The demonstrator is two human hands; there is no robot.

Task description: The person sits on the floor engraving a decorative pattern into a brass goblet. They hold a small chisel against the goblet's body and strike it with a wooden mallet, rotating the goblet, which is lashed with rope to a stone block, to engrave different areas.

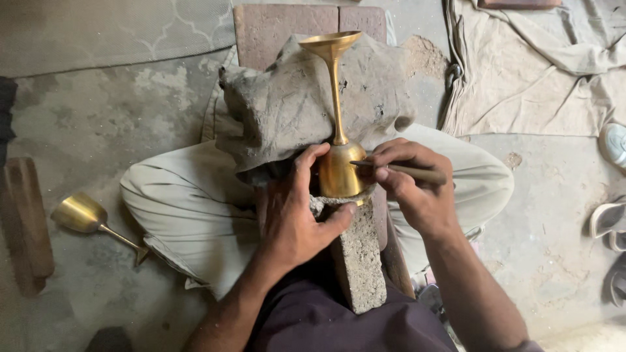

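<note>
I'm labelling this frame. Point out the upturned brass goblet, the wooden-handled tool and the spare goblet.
Upturned brass goblet (337, 171): head view, bowl.
Wooden-handled tool (417, 173): head view, handle.
Spare brass goblet (79, 214): head view, bowl.

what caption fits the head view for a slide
Left hand steadies an upturned brass goblet while right hand presses a tool to it.

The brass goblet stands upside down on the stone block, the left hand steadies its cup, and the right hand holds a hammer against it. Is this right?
Not quite. In the head view the right hand holds a thin pointed tool, not a hammer, with its tip on the cup of the brass goblet. The left hand does steady the cup on the stone block.
</note>
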